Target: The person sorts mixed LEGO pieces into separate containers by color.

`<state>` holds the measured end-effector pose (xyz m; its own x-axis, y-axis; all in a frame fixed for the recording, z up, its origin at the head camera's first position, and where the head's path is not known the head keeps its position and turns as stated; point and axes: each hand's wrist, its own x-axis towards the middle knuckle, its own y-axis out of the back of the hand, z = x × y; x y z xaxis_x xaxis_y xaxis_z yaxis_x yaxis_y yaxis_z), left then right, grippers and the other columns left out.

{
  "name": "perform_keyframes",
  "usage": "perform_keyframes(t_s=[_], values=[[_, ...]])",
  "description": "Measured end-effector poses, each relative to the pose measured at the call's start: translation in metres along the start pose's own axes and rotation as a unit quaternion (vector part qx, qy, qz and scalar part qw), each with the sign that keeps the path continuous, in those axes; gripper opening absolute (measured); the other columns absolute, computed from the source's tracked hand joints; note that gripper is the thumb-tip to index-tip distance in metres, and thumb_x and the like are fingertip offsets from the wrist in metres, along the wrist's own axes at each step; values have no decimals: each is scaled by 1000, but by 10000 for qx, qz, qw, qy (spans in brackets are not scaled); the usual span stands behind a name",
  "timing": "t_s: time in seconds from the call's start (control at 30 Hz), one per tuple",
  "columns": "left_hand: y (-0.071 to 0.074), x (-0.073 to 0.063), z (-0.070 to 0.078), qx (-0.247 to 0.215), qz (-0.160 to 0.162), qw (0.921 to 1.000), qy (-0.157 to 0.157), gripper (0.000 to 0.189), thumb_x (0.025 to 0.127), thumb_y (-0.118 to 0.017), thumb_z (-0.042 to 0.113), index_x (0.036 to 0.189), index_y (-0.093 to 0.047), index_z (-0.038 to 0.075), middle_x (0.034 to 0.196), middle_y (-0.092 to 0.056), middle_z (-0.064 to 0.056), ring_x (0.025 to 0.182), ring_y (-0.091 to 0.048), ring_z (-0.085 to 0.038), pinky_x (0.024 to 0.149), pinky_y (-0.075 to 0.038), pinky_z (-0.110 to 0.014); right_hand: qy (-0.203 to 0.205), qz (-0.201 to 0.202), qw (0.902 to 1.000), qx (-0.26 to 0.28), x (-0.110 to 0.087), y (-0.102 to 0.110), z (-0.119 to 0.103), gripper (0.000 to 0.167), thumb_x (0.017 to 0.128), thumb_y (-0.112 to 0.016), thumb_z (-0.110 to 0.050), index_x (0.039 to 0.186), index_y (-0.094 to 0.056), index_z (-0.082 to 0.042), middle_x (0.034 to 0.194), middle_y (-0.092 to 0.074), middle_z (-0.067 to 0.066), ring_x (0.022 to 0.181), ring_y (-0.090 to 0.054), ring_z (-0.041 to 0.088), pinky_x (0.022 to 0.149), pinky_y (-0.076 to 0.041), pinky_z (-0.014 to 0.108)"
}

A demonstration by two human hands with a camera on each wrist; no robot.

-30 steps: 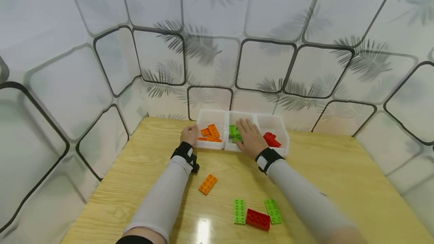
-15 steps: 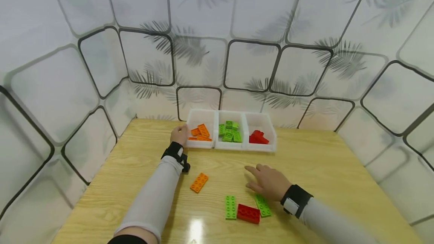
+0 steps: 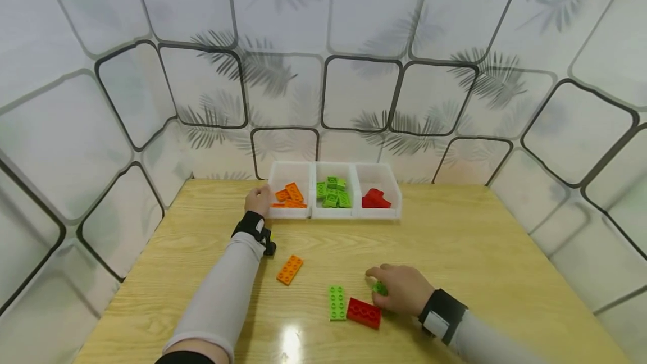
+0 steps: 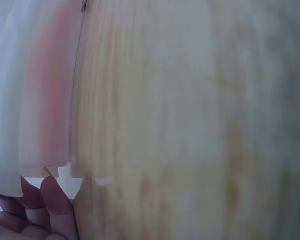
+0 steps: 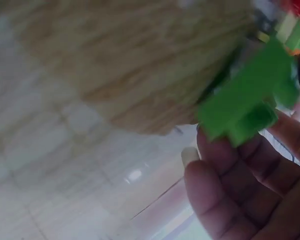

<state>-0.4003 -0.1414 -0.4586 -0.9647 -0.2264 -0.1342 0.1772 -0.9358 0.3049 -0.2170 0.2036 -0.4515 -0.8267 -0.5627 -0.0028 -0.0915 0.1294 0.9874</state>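
Observation:
At its left end, my left hand (image 3: 258, 201) grips a white three-compartment tray (image 3: 331, 214), fingers curled at the rim in the left wrist view. My right hand (image 3: 403, 288) pinches a green toy building brick (image 5: 247, 95), tilted in the right wrist view and mostly hidden by the fingers in the head view. Left of that hand lie a red brick (image 3: 364, 313) and another green brick (image 3: 336, 303), close side by side on the table. An orange brick (image 3: 290, 270) lies between the two forearms.
Orange bricks (image 3: 293, 191) fill part of the tray's left compartment, green bricks (image 3: 331, 192) the middle one, red bricks (image 3: 375, 199) the right one. The wooden table (image 3: 455, 229) meets patterned curtain walls (image 3: 283, 89) behind and at both sides.
My right hand has left the tray's middle compartment, come back toward the near right of the table and taken hold of the right-hand green brick. The left hand stays at the tray.

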Motion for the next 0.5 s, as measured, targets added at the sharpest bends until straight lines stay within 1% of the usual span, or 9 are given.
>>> perform_keyframes(t_s=[0.07,0.13,0.2,0.33,0.4,0.5], values=[[0,-1,1,-27,16,10000,-11,51,106,-34,35,135,-48,-4,138,-47,-25,123,-46,-40,105,-34,-50,20,112,9998,174,0,2,2,31,79,-71,-25,108,-71,-16,81,-54,-9,55,-39,4,50,-35,22],[0,-1,1,-27,19,10000,5,51,106,-34,35,136,-48,-4,138,-47,-25,123,-46,-40,105,-34,-49,40,165,9994,309,0,3,3,29,77,-71,-22,105,-73,-15,81,-48,-10,56,-38,4,50,-34,21],[0,0,1,-34,29,10000,14,51,106,-35,35,136,-48,-4,137,-48,-25,122,-47,-40,104,-35,-49,114,141,9987,467,-1,5,4,28,78,-71,-19,105,-74,-15,81,-44,-10,58,-39,3,51,-35,20],[-1,3,-1,-32,28,10000,58,52,106,-35,35,137,-47,-4,137,-47,-25,121,-47,-40,104,-35,-49,496,139,9970,581,-2,3,6,23,81,-70,-11,104,-73,-16,82,-46,-11,65,-41,3,58,-39,20],[-2,4,-2,-36,33,9999,88,52,106,-34,36,137,-47,-3,136,-48,-25,120,-47,-40,104,-35,-49,670,211,9958,583,-1,2,6,22,82,-68,-6,101,-73,-16,82,-49,-12,67,-42,2,61,-40,20],[-3,3,-2,-75,50,9999,58,51,106,-35,35,136,-49,-3,134,-49,-25,118,-48,-39,103,-36,-49,678,334,9955,576,-1,1,5,19,82,-67,-7,98,-72,-17,80,-52,-12,66,-42,1,59,-41,20]])
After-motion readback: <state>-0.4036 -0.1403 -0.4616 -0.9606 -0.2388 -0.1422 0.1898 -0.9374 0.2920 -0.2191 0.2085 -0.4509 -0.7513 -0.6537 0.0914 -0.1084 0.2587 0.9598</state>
